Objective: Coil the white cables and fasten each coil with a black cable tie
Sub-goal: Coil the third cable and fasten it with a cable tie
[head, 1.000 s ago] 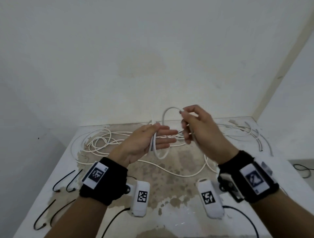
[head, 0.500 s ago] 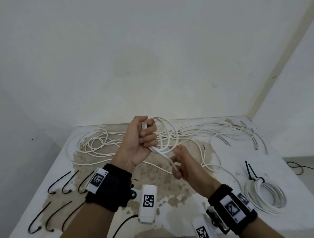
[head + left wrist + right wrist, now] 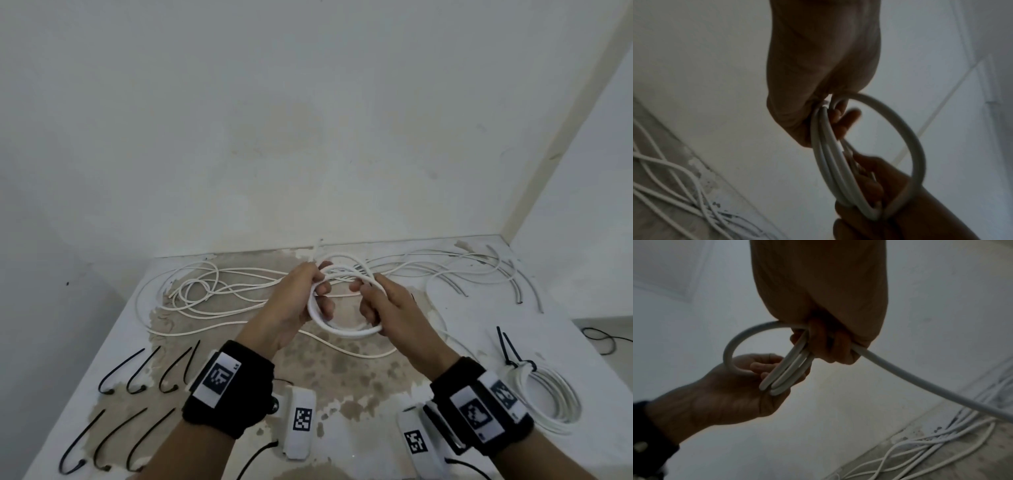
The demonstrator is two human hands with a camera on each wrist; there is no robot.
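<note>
Head view: above the table (image 3: 342,394), the left hand (image 3: 301,301) and right hand (image 3: 387,305) both grip the coil (image 3: 346,330), which hangs between them. Black ties (image 3: 137,373) lie left, a tied coil (image 3: 548,394) right.

Left wrist: the coil's (image 3: 838,170) loops bunch under clenched fingers (image 3: 846,116).

Right wrist: loose cable (image 3: 920,382) trails rightward to the table, feeding the next loop.

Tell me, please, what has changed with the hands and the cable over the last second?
The right hand swung down, then back up to grip the coil opposite the left hand, adding loops. The left hand kept its hold; the cable ties and tied coil look undisturbed.
</note>
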